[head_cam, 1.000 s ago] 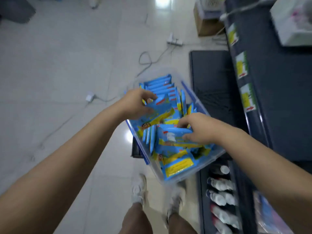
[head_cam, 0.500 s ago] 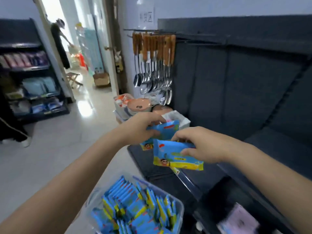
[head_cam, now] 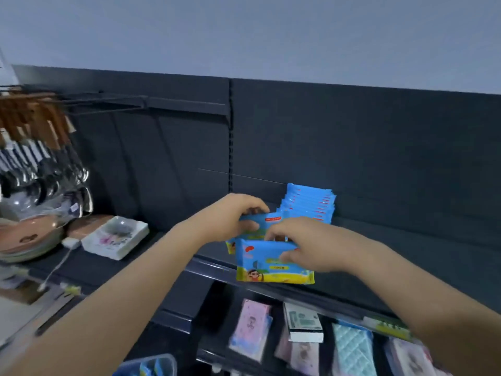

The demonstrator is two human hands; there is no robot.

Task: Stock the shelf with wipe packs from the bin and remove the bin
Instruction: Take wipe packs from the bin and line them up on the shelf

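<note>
hands (head_cam: 273, 234) now at shelf (head_cam: 406, 240), wipe packs (head_cam: 271, 264) raised (bin (head_cam: 151, 366) lower)

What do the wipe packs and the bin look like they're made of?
Wipe packs: probably thin printed plastic film, slightly glossy, with crimped edges. Bin: seemingly translucent hard plastic, since blue packs show through its wall; only a corner is visible.

Wipe packs (head_cam: 309, 204) stand on shelf (head_cam: 406, 240), bin (head_cam: 151, 366) below left.
</note>
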